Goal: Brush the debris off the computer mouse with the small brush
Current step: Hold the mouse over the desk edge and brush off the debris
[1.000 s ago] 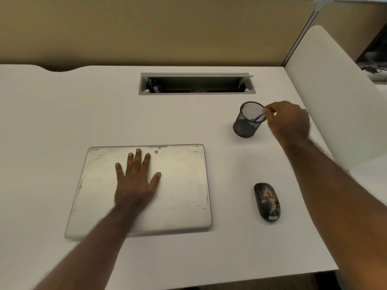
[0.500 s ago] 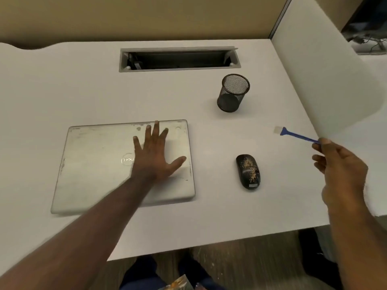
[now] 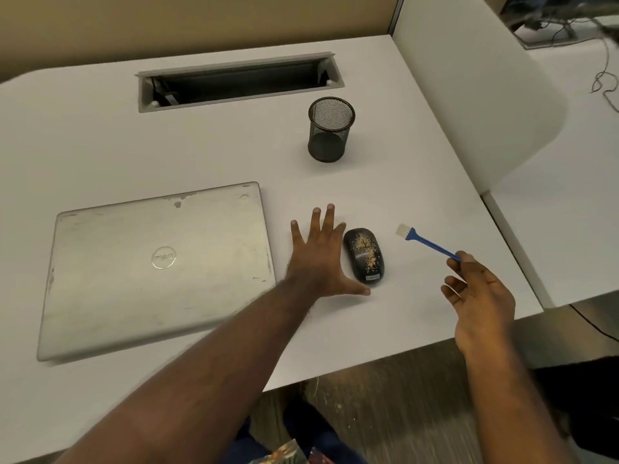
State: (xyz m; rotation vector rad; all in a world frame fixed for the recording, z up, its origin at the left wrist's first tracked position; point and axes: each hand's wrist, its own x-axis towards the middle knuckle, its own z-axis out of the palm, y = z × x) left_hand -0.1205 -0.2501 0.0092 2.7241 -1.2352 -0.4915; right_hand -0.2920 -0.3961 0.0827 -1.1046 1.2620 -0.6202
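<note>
A black computer mouse (image 3: 364, 255) lies on the white desk (image 3: 207, 152), speckled with tan debris on its top. My left hand (image 3: 321, 259) rests flat beside the mouse's left edge, fingers spread, thumb near the mouse's near end. My right hand (image 3: 479, 296) holds a small brush (image 3: 425, 242) by the end of its blue handle. The white bristles point left and hover a short way right of the mouse, not touching it.
A closed silver laptop (image 3: 157, 266) lies left of my left hand. A black mesh pen cup (image 3: 330, 128) stands behind the mouse. A cable slot (image 3: 239, 82) opens in the desk at the back. A white divider panel (image 3: 469, 88) stands at the right edge.
My left hand has left the laptop lid and settled next to the mouse. My right hand took the brush out of the mesh cup and carried it down near the mouse.
</note>
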